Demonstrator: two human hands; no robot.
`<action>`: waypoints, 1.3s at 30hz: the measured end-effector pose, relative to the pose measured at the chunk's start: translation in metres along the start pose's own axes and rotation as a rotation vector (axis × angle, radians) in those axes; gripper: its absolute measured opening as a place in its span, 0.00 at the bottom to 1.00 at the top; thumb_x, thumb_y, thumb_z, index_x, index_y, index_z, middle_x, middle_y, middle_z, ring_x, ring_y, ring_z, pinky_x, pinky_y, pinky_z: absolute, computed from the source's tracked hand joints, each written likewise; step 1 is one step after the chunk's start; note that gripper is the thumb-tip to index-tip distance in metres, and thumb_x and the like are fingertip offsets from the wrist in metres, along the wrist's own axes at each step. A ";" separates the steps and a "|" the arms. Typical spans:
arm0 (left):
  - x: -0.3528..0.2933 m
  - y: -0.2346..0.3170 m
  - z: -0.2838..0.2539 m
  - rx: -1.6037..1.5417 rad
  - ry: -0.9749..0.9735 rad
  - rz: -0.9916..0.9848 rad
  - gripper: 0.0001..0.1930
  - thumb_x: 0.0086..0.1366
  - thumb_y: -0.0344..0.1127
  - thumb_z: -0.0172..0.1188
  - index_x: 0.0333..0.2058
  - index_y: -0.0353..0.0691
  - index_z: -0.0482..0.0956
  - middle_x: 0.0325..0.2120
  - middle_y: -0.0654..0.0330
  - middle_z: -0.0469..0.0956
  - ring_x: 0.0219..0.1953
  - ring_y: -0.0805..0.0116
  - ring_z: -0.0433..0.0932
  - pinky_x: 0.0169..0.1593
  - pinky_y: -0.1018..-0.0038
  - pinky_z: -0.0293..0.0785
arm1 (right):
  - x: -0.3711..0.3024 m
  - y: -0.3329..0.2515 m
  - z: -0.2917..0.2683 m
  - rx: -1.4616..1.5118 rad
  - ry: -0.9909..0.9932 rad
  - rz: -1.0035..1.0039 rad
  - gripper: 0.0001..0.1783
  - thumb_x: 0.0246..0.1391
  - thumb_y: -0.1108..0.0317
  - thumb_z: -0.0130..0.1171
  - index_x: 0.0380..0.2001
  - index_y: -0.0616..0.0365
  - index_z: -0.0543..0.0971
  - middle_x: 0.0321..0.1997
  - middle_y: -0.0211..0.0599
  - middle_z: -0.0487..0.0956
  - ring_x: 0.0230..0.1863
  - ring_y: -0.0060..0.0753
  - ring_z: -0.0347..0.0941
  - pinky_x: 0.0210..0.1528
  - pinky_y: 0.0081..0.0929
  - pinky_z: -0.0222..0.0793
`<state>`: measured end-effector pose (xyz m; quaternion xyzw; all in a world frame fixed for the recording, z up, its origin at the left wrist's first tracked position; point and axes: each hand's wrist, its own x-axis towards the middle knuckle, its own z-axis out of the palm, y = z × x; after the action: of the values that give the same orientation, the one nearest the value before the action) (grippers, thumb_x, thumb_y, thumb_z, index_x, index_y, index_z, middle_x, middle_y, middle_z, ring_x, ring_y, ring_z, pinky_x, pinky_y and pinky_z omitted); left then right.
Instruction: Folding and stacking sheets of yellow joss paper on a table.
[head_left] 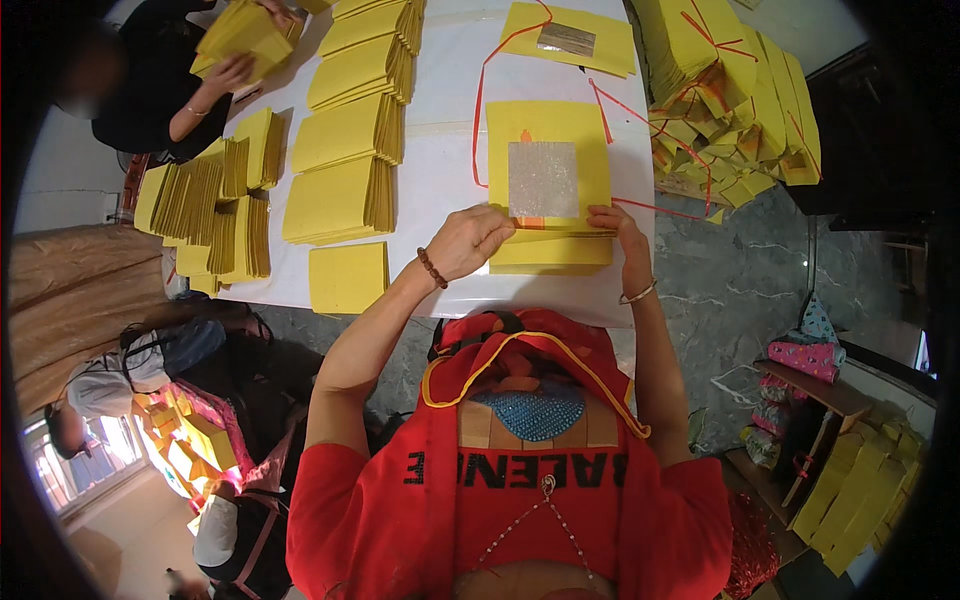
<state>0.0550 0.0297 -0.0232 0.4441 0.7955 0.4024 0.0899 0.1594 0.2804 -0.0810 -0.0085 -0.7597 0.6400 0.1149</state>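
Observation:
A yellow paper sheet [550,118] with a silver glittery square [543,180] and orange marks lies in front of me at the table's near edge. My left hand [468,240], fingers closed, pinches its near left corner. At the near right corner, my right hand [622,235] holds the same sheet between thumb and fingers. That near edge looks slightly raised or folded. More yellow paper [550,256] shows beneath it, toward me. Red string [478,120] runs along the left of the sheet, and another red string [660,207] trails from the right.
Folded yellow paper bundles [340,200] form a row on the white table [440,150], with more stacks [210,210] farther left. Another silver-patched sheet [520,45] lies beyond. Tied yellow paper piles [745,90] stand at right. A co-worker's hands [235,72] hold yellow paper at upper left.

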 end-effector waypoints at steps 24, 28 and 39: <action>-0.008 0.018 -0.002 0.052 -0.002 0.014 0.16 0.56 0.35 0.59 0.42 0.39 0.71 0.34 0.55 0.75 0.34 0.57 0.74 0.39 0.68 0.70 | 0.000 0.013 0.000 0.050 0.013 0.029 0.14 0.41 0.77 0.62 0.36 0.57 0.77 0.47 0.35 0.74 0.55 0.34 0.64 0.56 0.28 0.59; -0.007 0.007 0.000 0.092 0.059 0.117 0.08 0.57 0.32 0.58 0.35 0.37 0.76 0.27 0.56 0.75 0.31 0.58 0.73 0.34 0.68 0.70 | 0.000 0.012 0.001 0.065 0.010 0.042 0.15 0.40 0.77 0.62 0.36 0.57 0.77 0.48 0.35 0.74 0.55 0.35 0.64 0.56 0.28 0.58; -0.004 0.000 0.004 -0.006 0.017 -0.027 0.07 0.59 0.33 0.54 0.31 0.35 0.75 0.27 0.55 0.77 0.29 0.57 0.74 0.35 0.67 0.71 | -0.001 0.014 0.000 0.074 -0.005 0.032 0.18 0.39 0.78 0.62 0.38 0.57 0.76 0.49 0.34 0.73 0.57 0.35 0.62 0.58 0.28 0.57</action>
<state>0.0596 0.0292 -0.0264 0.4296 0.8009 0.4073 0.0899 0.1588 0.2828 -0.0952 -0.0151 -0.7355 0.6695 0.1029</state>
